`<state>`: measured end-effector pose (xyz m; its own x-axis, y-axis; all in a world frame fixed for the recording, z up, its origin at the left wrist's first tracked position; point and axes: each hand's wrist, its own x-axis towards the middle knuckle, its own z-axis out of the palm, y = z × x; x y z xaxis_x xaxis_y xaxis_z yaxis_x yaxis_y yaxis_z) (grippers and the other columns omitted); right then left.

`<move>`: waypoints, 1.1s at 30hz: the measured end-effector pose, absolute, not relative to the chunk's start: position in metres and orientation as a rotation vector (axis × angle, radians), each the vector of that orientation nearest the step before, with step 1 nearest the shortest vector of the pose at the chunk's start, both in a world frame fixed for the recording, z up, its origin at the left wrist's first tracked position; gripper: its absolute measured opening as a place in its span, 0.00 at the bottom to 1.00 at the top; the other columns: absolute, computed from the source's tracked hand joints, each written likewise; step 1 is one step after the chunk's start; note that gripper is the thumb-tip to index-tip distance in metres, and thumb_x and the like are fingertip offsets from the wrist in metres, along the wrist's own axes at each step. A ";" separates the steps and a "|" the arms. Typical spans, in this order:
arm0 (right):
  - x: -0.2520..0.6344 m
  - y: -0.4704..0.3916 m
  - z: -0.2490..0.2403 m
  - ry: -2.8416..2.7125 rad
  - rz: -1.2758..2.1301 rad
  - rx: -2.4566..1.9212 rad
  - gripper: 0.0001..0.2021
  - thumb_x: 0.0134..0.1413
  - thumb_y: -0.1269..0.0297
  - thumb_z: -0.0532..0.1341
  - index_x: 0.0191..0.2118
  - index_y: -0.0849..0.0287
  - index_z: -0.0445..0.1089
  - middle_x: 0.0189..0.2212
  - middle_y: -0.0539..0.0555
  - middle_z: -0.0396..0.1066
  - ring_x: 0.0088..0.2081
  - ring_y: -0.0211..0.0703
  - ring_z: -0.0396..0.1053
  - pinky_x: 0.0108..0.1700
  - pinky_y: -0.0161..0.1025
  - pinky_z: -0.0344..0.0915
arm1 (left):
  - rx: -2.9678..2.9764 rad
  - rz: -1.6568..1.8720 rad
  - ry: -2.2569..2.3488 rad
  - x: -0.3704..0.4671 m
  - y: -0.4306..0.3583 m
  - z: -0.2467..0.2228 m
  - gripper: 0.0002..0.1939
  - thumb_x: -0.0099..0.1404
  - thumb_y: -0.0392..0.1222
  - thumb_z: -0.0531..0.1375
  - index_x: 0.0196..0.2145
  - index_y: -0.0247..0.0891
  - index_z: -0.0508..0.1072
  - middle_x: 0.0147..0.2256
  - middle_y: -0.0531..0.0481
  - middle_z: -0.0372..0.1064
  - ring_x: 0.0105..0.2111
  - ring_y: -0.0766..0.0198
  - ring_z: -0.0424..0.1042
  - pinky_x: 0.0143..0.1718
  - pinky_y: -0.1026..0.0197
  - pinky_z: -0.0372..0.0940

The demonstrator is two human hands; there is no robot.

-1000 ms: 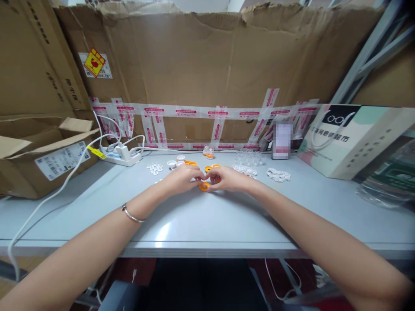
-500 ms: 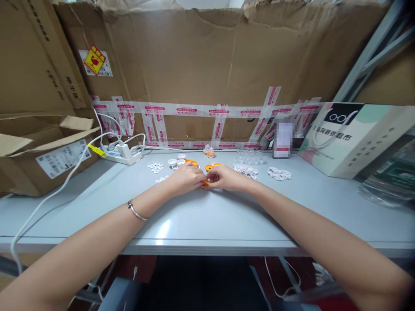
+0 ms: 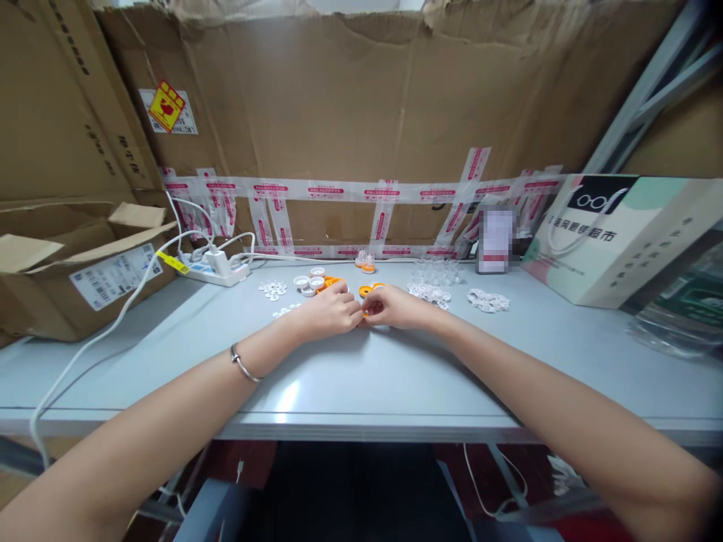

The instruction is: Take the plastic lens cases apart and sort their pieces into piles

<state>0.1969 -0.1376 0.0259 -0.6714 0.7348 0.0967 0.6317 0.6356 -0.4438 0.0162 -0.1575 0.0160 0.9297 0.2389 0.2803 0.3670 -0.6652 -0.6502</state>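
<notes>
At the middle of the grey table, my left hand (image 3: 333, 310) and my right hand (image 3: 388, 307) meet with fingers closed. Between their fingertips is a small orange plastic part, mostly hidden by the fingers. Just behind the hands lie orange round parts (image 3: 366, 290) and another orange part (image 3: 332, 283), partly covered by my left hand. White round cups (image 3: 309, 284) stand to the left of these. A small orange piece with clear tops (image 3: 365, 261) sits farther back.
White flat pieces (image 3: 273, 290) lie at left; white piles (image 3: 429, 295) (image 3: 489, 300) and clear parts (image 3: 437, 271) at right. A power strip (image 3: 218, 271), open carton (image 3: 84, 278), phone (image 3: 495, 241), printed box (image 3: 593, 241) and plastic bottle (image 3: 683, 301) stand around. Large cardboard (image 3: 339, 98) closes the back.
My left hand has shifted slightly right, closer to my right hand, and covers more of the orange part between them. The view has moved a little.
</notes>
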 end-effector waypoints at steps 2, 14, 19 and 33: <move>0.197 -0.138 0.026 -2.592 0.540 -1.120 0.11 0.40 0.59 0.60 0.26 0.63 0.70 0.21 0.49 0.65 0.24 0.35 0.59 0.25 0.32 0.52 | -2.314 -0.235 -0.415 0.016 -0.157 0.015 0.12 0.64 0.31 0.48 0.26 0.33 0.67 0.24 0.47 0.66 0.27 0.64 0.64 0.32 0.57 0.50; 0.198 -0.137 0.026 -2.570 0.579 -1.110 0.12 0.39 0.59 0.62 0.29 0.63 0.71 0.22 0.49 0.65 0.24 0.34 0.60 0.26 0.31 0.53 | -2.494 -0.339 -0.581 0.016 -0.149 0.014 0.12 0.64 0.38 0.50 0.26 0.34 0.68 0.25 0.50 0.69 0.27 0.66 0.65 0.33 0.60 0.51; 0.198 -0.139 0.029 -2.596 0.644 -1.121 0.13 0.40 0.57 0.61 0.29 0.63 0.71 0.22 0.48 0.64 0.24 0.34 0.58 0.25 0.31 0.51 | -2.686 -0.538 -0.833 0.018 -0.147 0.014 0.06 0.58 0.36 0.54 0.28 0.36 0.71 0.26 0.50 0.70 0.28 0.67 0.67 0.32 0.64 0.54; 0.199 -0.145 0.031 -2.530 0.746 -1.205 0.16 0.39 0.56 0.62 0.35 0.60 0.71 0.28 0.51 0.68 0.28 0.36 0.62 0.27 0.31 0.55 | -2.411 -0.215 -1.955 -0.104 -0.143 0.081 0.08 0.45 0.38 0.54 0.24 0.37 0.71 0.24 0.53 0.70 0.25 0.66 0.67 0.25 0.68 0.57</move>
<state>0.1988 -0.1450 0.0306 -0.6309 0.7759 -0.0020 0.6528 0.5294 -0.5418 -0.1041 -0.1433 0.0807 0.2008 0.9715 0.1263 0.9757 -0.2099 0.0634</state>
